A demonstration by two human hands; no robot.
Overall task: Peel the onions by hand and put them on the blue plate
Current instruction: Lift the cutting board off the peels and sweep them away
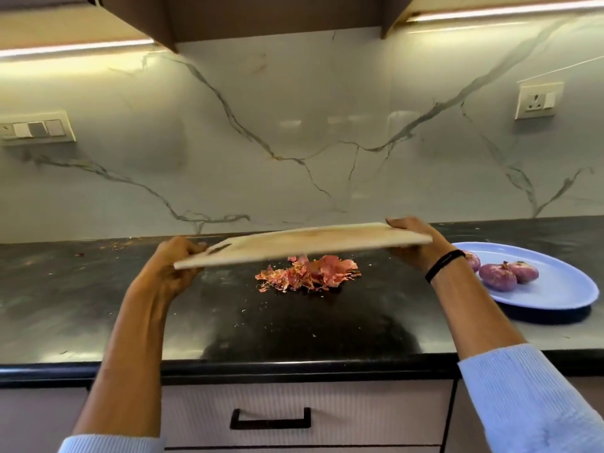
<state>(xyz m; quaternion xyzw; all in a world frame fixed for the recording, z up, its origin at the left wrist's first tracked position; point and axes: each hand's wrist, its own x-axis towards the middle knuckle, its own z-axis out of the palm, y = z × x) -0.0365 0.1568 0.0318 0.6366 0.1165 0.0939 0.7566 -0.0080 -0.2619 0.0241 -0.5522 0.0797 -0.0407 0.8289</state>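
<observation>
Black polished stone forms the counter, speckled with small scraps. A wooden board is held clear above it, tilted down to the left. Its left end is gripped by the left hand and its right end by the right hand, with fingers curled round the edges. Beneath the board, a heap of reddish onion skins lies on the stone. Peeled onions are set on the blue plate at the right, one partly hidden behind the wrist. White veined marble covers the wall — a switch panel is fitted at the left, a socket at the right. A drawer handle is seen below.
</observation>
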